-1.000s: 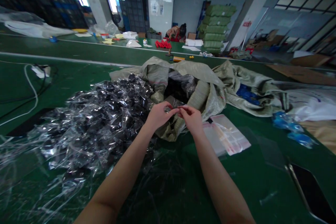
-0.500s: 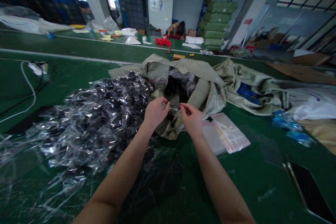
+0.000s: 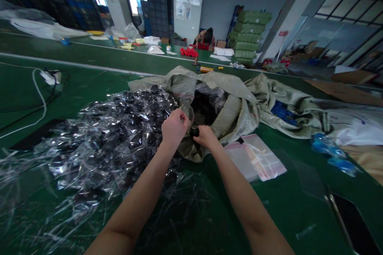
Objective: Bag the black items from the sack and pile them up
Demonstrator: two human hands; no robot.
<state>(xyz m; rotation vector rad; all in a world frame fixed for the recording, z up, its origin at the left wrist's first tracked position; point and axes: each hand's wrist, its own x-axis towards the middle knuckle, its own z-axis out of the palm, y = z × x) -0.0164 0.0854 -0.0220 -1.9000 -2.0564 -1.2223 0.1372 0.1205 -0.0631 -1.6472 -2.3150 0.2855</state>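
At the mouth of an open woven sack (image 3: 230,113), my left hand (image 3: 175,126) is closed in a pinch on what looks like a clear plastic bag (image 3: 186,105). Just right of it, my right hand (image 3: 206,136) grips a small black round piece (image 3: 195,132), its exact kind unclear. Both hands are close together over the sack's near edge. More dark pieces, poorly lit, show inside the sack. On the left lies a big heap of black round pieces in clear plastic bags (image 3: 119,127), reaching almost to my left hand.
Flat clear bags (image 3: 257,157) lie right of the sack, with a phone (image 3: 353,219) at the near right. Another sack holds blue items (image 3: 283,112). Blue wrapped pieces (image 3: 327,145) lie beyond. A white cable (image 3: 37,91) runs at left. A person (image 3: 205,38) bends over the far table.
My right hand has moved left and slightly down, and now holds a black round piece. My left hand has stayed near the sack's edge. The view has tilted slightly up.
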